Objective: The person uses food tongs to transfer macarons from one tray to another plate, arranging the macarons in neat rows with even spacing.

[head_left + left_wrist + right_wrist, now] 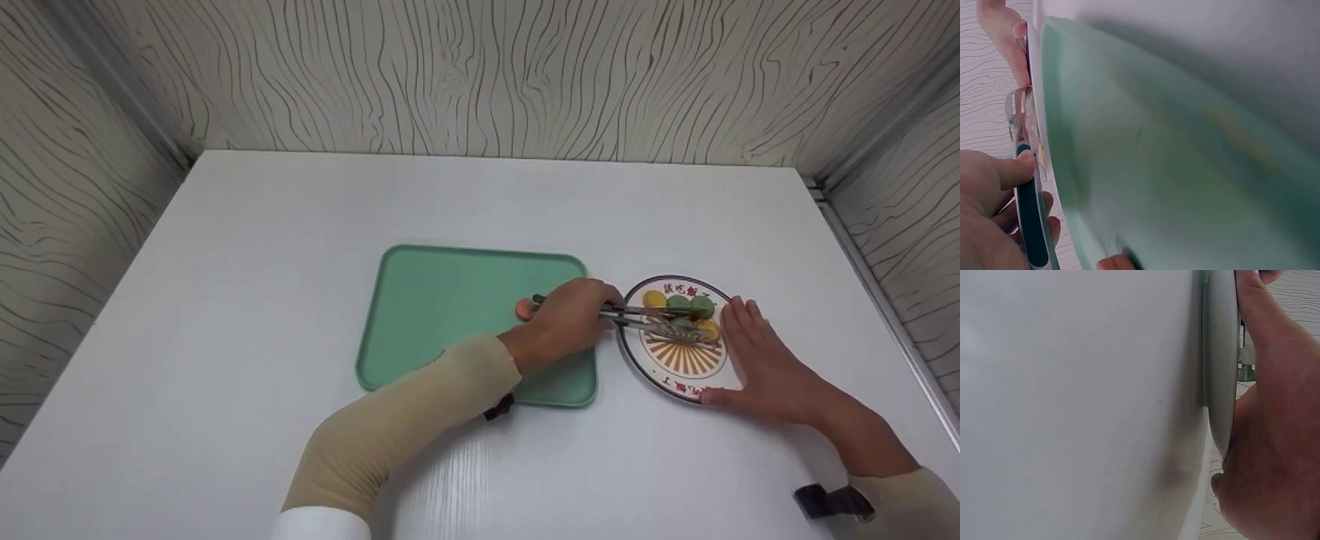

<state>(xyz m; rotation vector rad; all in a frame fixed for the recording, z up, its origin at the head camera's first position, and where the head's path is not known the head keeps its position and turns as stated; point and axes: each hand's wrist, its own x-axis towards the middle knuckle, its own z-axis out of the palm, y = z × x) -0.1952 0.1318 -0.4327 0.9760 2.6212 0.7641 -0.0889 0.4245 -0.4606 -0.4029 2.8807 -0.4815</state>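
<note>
Across the green tray's right edge, my left hand (570, 315) grips metal serving tongs (1032, 219) by their dark blue handle. The tongs' heads reach over a white plate (636, 356) with a dark rim, red characters and an orange sunburst print. There they overlap several small round macaron-like pieces, a yellow piece (655, 299) and a green piece (702, 306) among them. Cannot tell whether one is pinched. My right hand (772, 375) rests on the plate's right rim, fingers straight and thumb spread toward the near rim.
The green tray (435, 300) lies left of the plate. On it, beside my left hand, shows a reddish-pink round piece (524, 308), partly hidden. Both stand on a white table (225, 300), with wood-grain patterned walls (465, 75) behind and at the sides.
</note>
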